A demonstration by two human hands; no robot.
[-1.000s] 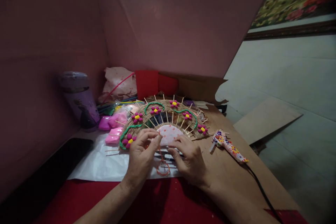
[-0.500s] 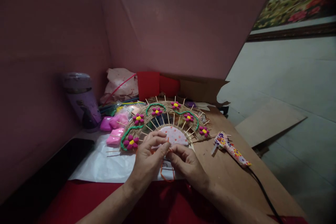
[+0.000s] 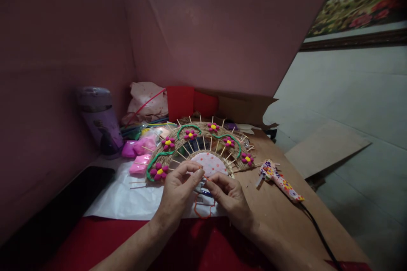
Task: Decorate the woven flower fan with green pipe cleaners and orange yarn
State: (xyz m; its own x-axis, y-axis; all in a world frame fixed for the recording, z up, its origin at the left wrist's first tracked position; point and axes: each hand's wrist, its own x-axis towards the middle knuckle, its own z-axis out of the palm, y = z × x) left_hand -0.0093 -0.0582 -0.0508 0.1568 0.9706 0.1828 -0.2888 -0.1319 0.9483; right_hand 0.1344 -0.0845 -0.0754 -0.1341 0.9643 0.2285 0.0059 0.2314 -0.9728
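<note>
Between my two hands runs a thin orange yarn (image 3: pixel 203 216), with a slack loop hanging below them over the white sheet. My left hand (image 3: pixel 179 186) pinches one part of the yarn between thumb and forefinger. My right hand (image 3: pixel 227 194) pinches it a short way to the right, fingers curled. Just beyond them lies a half-round fan (image 3: pixel 203 129) of wound twine and thin sticks. It carries several magenta clay flowers (image 3: pixel 159 171) with yellow centres, a green braided vine (image 3: pixel 152 167) and a dotted white half-circle (image 3: pixel 210 164) at its middle.
A glue gun (image 3: pixel 281 182) with a flowered cover lies right, its black cord trailing forward. Left are a dark phone-like slab (image 3: pixel 85 186), a purple tumbler (image 3: pixel 100 123) and pink clay packets (image 3: pixel 140 164). Pink panels (image 3: pixel 203 29) stand behind; a red card (image 3: pixel 180 103) leans there.
My hands have drawn slightly apart, and a short stretch of orange yarn shows between the fingertips. The hanging loop has shifted a little. The fan and glue gun stay in place.
</note>
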